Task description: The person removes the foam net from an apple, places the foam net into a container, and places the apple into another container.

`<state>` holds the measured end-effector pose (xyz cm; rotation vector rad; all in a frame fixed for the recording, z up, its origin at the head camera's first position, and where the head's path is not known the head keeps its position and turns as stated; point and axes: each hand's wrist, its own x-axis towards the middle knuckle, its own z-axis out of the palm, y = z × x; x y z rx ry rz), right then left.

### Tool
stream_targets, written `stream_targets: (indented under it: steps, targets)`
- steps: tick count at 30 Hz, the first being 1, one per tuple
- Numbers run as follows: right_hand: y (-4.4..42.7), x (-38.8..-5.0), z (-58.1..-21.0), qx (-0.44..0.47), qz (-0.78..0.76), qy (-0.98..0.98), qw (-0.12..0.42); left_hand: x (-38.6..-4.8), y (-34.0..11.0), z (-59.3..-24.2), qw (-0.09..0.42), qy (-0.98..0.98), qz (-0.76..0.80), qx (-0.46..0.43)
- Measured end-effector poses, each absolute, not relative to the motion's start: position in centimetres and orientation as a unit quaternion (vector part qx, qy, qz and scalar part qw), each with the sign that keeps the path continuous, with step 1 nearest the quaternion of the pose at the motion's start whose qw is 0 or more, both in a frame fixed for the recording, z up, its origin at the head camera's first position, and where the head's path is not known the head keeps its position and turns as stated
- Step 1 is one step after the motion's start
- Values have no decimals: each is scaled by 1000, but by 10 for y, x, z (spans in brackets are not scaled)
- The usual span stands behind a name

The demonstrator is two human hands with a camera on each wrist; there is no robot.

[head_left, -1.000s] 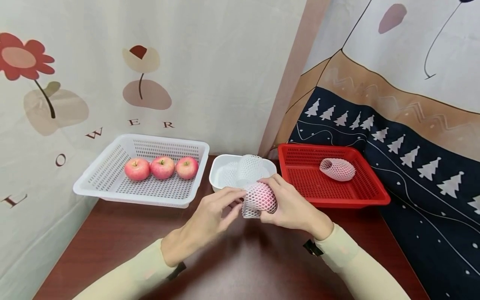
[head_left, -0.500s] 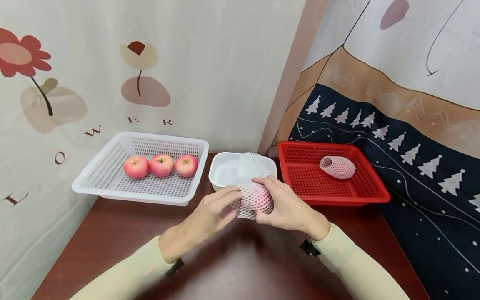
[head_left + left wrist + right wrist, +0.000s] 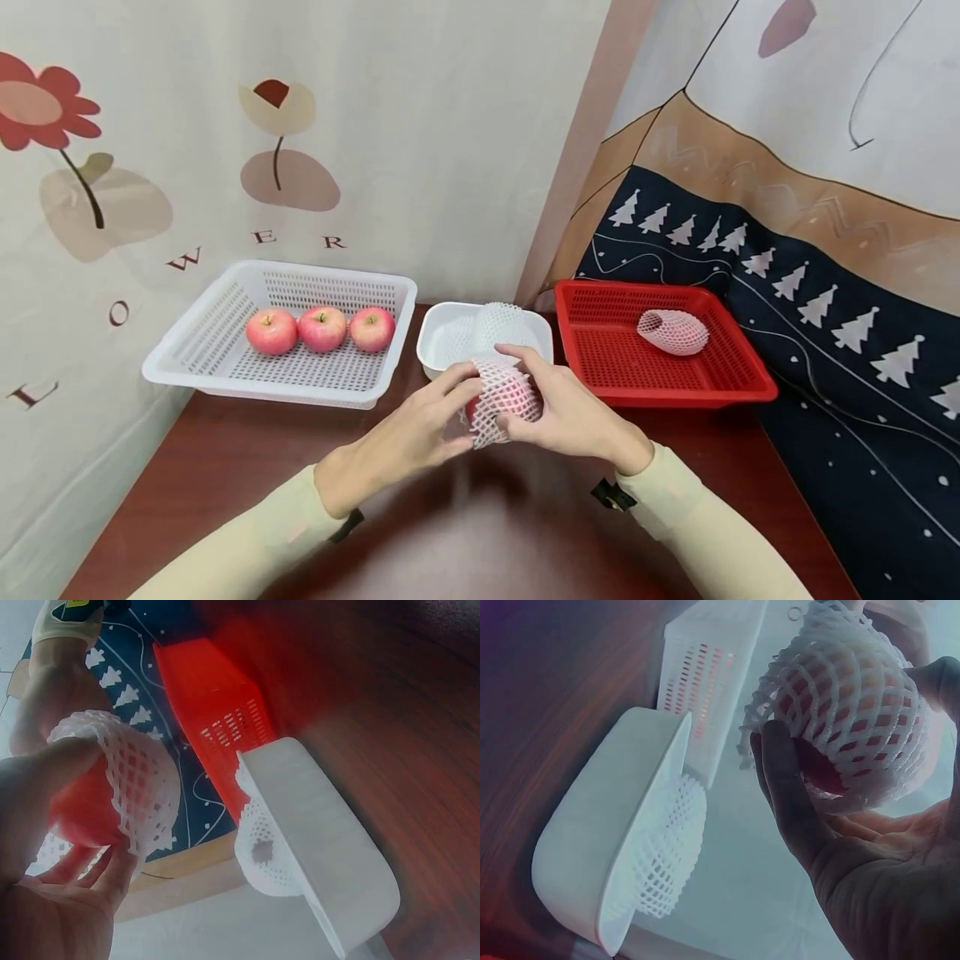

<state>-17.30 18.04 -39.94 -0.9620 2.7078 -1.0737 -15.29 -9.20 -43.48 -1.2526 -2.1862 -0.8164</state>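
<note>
In front of the small white container, both hands hold an apple with a white foam net around most of it. My left hand grips it from the left, where bare red skin shows at the net's edge. From the other side my right hand holds the net-covered part, thumb and fingers spread around it. The right wrist view shows the net stretched over the fruit, with a red strip uncovered below. The left palm's contact is partly hidden.
A white basket at the back left holds three apples. Spare foam nets lie in the small white container. At the right, a red basket holds one netted fruit. Printed curtains hang behind.
Both hands have drifted slightly left with the apple. The net has shifted, and red skin now shows on its left side. The left fingers have moved from the net's edge onto the apple.
</note>
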Motion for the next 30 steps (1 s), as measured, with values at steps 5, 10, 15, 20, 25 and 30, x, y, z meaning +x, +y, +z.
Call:
stream_targets:
  steps: [5,10,15,20,25,30]
  targets:
    - [178,-172,-401,-323,-359,874,54,-149,-92,-435,230,-815,-285,-448]
    - [180,-172,-396,-347,-334,876,32,-149,-93,-432,223,-828,-284,-429]
    - [184,-168,-394,-382,-307,872,-6,-149,-97,-431,232,-837,-308,-388]
    - [187,-167,-395,-429,-265,860,-77,-148,-102,-431,239,-845,-321,-355]
    - [188,-168,-393,-458,-220,845,-164,-148,-104,-431,227,-853,-333,-333]
    - [191,-171,-393,-476,-201,824,-232,-147,-105,-430,212,-860,-335,-322]
